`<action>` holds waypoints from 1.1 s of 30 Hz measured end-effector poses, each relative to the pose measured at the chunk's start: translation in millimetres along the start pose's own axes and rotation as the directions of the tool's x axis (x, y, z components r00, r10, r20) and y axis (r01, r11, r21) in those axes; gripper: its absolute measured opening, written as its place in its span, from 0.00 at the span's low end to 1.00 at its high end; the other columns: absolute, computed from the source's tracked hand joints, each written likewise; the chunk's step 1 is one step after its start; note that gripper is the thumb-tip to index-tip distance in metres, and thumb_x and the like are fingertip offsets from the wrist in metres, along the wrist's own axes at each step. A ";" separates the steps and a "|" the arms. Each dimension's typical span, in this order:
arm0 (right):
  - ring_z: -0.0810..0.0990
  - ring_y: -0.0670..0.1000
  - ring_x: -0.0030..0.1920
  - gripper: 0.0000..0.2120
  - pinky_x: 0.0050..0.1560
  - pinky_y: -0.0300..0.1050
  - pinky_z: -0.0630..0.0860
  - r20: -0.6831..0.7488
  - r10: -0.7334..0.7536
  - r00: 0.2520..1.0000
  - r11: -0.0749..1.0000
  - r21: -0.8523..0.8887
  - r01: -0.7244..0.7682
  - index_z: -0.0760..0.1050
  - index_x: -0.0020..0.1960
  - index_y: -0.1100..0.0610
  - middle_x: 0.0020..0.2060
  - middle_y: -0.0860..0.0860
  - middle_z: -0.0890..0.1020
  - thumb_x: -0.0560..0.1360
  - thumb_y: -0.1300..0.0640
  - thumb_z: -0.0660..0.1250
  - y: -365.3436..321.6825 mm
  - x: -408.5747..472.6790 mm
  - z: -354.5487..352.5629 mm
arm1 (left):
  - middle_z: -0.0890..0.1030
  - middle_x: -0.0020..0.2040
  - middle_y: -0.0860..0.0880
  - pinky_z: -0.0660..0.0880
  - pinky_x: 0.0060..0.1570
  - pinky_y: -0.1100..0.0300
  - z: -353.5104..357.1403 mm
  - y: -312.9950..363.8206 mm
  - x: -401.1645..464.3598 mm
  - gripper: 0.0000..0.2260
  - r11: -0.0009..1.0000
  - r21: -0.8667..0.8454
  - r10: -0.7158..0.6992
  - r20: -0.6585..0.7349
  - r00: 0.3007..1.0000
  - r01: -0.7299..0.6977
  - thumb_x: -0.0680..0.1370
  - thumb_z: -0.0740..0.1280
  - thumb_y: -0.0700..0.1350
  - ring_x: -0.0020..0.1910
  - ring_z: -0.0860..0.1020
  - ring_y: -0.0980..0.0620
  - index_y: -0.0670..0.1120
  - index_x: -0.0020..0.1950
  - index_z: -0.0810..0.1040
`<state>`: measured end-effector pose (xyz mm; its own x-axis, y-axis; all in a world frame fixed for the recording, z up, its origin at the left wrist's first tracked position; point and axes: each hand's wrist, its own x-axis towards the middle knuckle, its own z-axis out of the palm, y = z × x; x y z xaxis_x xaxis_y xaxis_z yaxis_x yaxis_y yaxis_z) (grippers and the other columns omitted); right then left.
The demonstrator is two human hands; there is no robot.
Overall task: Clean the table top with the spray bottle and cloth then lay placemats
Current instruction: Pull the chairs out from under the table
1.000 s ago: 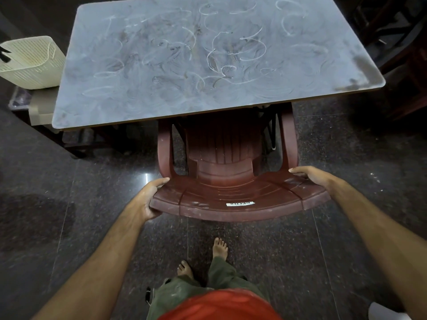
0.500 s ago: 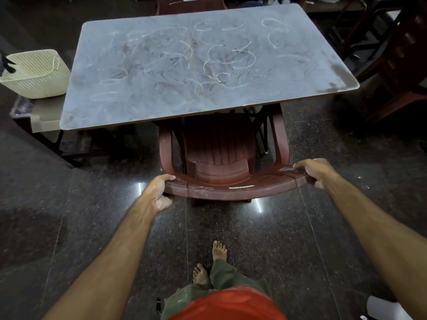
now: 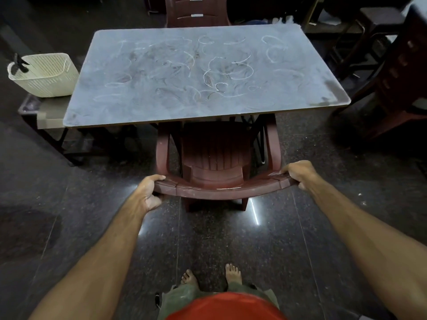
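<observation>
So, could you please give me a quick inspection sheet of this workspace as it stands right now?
Surface: table top grey, smeared, with white curly marks.
Job's things: spray bottle, cloth, placemats: nothing seen.
Clutter: nothing seen on the table top; cream basket on a low stand to its left.
Grippers: left hand and right hand each grip the backrest of the maroon chair, its seat tucked under the table.
Cables: nothing seen.
Surroundings: dark polished floor; second chair beyond the table.
</observation>
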<state>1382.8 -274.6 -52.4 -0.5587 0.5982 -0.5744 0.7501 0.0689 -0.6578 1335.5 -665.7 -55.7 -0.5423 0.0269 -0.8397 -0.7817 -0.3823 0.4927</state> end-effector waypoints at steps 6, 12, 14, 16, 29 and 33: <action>0.74 0.50 0.28 0.09 0.26 0.38 0.68 0.023 -0.003 1.000 1.000 0.001 0.003 0.76 0.38 0.61 0.30 0.54 0.77 0.67 0.70 0.74 5.3 12.2 -13.8 | 0.79 0.50 0.42 0.78 0.53 0.54 7.5 -16.6 -1.3 0.09 1.000 0.000 0.010 -0.009 1.000 -0.010 0.79 0.62 0.37 0.46 0.80 0.47 0.38 0.58 0.74; 0.74 0.51 0.29 0.09 0.30 0.41 0.68 0.014 -0.059 0.998 0.998 -0.017 0.060 0.75 0.34 0.60 0.31 0.54 0.78 0.69 0.63 0.74 14.7 14.5 -18.9 | 0.77 0.44 0.43 0.80 0.41 0.53 19.0 -26.3 -9.7 0.03 0.997 0.043 0.072 -0.089 0.993 -0.069 0.79 0.62 0.40 0.41 0.78 0.48 0.41 0.47 0.74; 0.74 0.50 0.31 0.08 0.31 0.42 0.68 0.023 -0.069 0.997 0.998 -0.002 0.069 0.76 0.38 0.61 0.32 0.53 0.78 0.72 0.60 0.72 15.3 12.1 -20.0 | 0.77 0.42 0.43 0.79 0.41 0.51 23.5 -29.2 -10.6 0.04 0.988 0.089 0.142 -0.150 0.978 -0.130 0.79 0.63 0.41 0.40 0.77 0.47 0.42 0.46 0.73; 0.77 0.50 0.33 0.06 0.33 0.43 0.72 0.077 -0.032 0.997 0.999 0.035 0.029 0.77 0.44 0.62 0.35 0.54 0.79 0.74 0.59 0.71 14.9 12.3 -20.9 | 0.77 0.41 0.42 0.79 0.41 0.49 26.9 -32.7 -12.3 0.04 0.974 0.112 0.215 -0.204 0.955 -0.195 0.78 0.65 0.40 0.39 0.77 0.47 0.42 0.45 0.74; 0.76 0.51 0.35 0.04 0.32 0.44 0.72 0.158 0.005 0.987 0.999 0.043 -0.012 0.78 0.43 0.62 0.37 0.56 0.79 0.69 0.66 0.71 14.2 12.5 -15.2 | 0.76 0.38 0.42 0.78 0.38 0.52 31.4 -36.1 -9.9 0.06 0.954 -0.017 0.287 -0.240 0.927 -0.300 0.76 0.64 0.32 0.36 0.76 0.47 0.40 0.40 0.73; 0.77 0.51 0.37 0.05 0.36 0.46 0.73 0.155 -0.002 0.988 1.000 0.015 0.000 0.78 0.45 0.62 0.39 0.56 0.80 0.69 0.65 0.71 14.2 16.1 -13.5 | 0.77 0.39 0.43 0.78 0.40 0.54 29.4 -38.0 -12.7 0.06 0.950 -0.017 0.300 -0.218 0.928 -0.311 0.77 0.64 0.33 0.37 0.77 0.48 0.40 0.41 0.74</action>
<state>1389.2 -253.3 -64.3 -0.6083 0.4673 -0.6415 0.7448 0.0569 -0.6648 1363.0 -624.3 -57.1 -0.6711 -0.2917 -0.6815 -0.5687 -0.3872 0.7257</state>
